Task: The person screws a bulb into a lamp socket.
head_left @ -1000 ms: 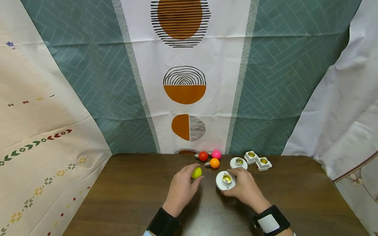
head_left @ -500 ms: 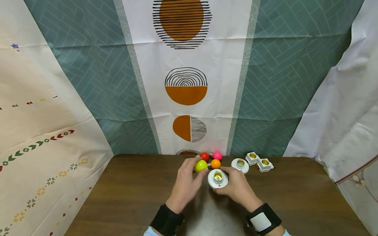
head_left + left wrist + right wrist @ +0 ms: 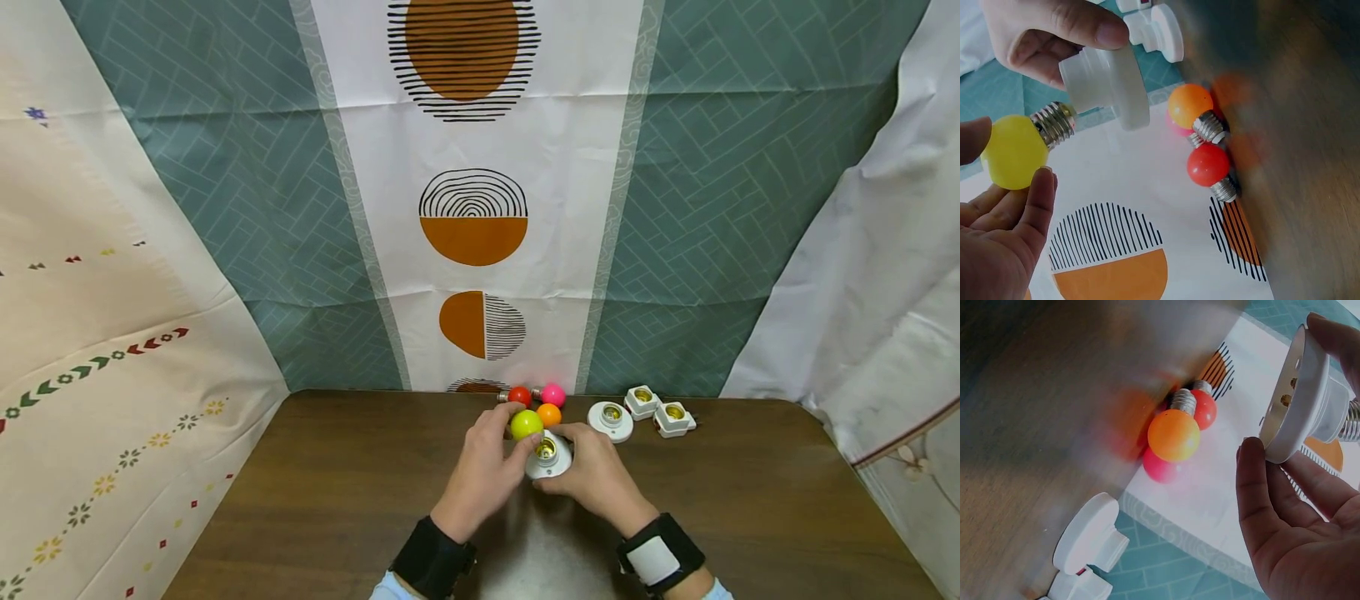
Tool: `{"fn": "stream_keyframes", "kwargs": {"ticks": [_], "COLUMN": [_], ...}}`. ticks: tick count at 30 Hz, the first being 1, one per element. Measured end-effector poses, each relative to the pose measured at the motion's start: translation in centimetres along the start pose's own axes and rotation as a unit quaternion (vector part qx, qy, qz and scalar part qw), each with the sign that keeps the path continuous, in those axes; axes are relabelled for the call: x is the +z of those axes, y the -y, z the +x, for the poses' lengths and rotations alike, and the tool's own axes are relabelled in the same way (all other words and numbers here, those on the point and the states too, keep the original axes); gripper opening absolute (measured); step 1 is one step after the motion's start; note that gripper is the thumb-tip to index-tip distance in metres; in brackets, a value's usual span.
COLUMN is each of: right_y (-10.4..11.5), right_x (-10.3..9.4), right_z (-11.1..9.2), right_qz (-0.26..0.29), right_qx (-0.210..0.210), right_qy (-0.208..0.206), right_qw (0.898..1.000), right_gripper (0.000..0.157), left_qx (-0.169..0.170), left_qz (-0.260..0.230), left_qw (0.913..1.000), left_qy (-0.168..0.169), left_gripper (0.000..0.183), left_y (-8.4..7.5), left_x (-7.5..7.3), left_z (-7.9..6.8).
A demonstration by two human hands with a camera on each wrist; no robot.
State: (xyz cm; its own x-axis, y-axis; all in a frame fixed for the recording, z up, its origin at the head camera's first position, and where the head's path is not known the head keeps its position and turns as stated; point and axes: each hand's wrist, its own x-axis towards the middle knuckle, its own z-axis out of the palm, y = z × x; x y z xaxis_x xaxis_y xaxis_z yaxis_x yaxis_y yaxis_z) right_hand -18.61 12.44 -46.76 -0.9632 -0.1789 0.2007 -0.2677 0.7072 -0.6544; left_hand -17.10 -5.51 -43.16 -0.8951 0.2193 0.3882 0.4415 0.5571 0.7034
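Note:
My left hand (image 3: 487,467) pinches a yellow light bulb (image 3: 1016,152) by its globe between thumb and fingers. The bulb's silver screw base (image 3: 1054,124) points at the mouth of a round white bulb socket (image 3: 1107,87), right at its opening. My right hand (image 3: 596,468) grips that socket by the rim of its flat disc, thumb and fingers on opposite sides. In the right wrist view the back of the socket (image 3: 1300,400) shows, raised above the table. From the head view, the socket's brass-coloured inside is visible beside the yellow globe.
Behind the hands lie a red bulb (image 3: 519,397), a pink bulb (image 3: 553,395) and an orange bulb (image 3: 550,415) on the brown table (image 3: 337,483). To the right stand another round white socket (image 3: 611,422) and two square white sockets (image 3: 673,419). A patterned cloth (image 3: 480,133) hangs behind.
The left hand has brought the yellow bulb rightward to the socket. The right hand has moved left with the socket and tilted it toward the bulb.

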Motion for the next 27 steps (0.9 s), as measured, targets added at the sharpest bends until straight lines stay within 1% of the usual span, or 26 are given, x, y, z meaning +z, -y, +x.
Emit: {"fn": "stream_keyframes", "kwargs": {"ticks": [8,10,18,24,27], "right_y": [-0.04,-0.05,0.39,0.39,0.36], "right_x": [0.12,0.23,0.43,0.45,0.49], "right_z": [-0.04,-0.11,-0.15,-0.05,0.00], "right_qz": [-0.008,-0.009,-0.004,-0.007,-0.007], "right_qx": [-0.008,-0.012,-0.024,-0.018,-0.012], "right_qy": [-0.006,-0.012,-0.027,-0.029,-0.024], "right_qw": [1.000,1.000,0.999,0.999,1.000], "right_gripper": [0.075,0.073,0.063,0.064,0.065], "left_qx": [0.062,0.070,0.068,0.072,0.063], "left_qz": [-0.003,-0.001,0.031,0.052,0.056], "left_qw": [0.9980,0.9975,0.9969,0.9953,0.9953], "left_qy": [0.009,0.011,0.026,0.039,0.047], "left_gripper": [0.039,0.039,0.041,0.040,0.042], "left_y": [-0.24,-0.24,-0.11,-0.32,-0.40], "left_x": [0.40,0.53,0.73,0.65,0.66], "left_z": [-0.01,-0.09,-0.11,-0.13,-0.13]}}
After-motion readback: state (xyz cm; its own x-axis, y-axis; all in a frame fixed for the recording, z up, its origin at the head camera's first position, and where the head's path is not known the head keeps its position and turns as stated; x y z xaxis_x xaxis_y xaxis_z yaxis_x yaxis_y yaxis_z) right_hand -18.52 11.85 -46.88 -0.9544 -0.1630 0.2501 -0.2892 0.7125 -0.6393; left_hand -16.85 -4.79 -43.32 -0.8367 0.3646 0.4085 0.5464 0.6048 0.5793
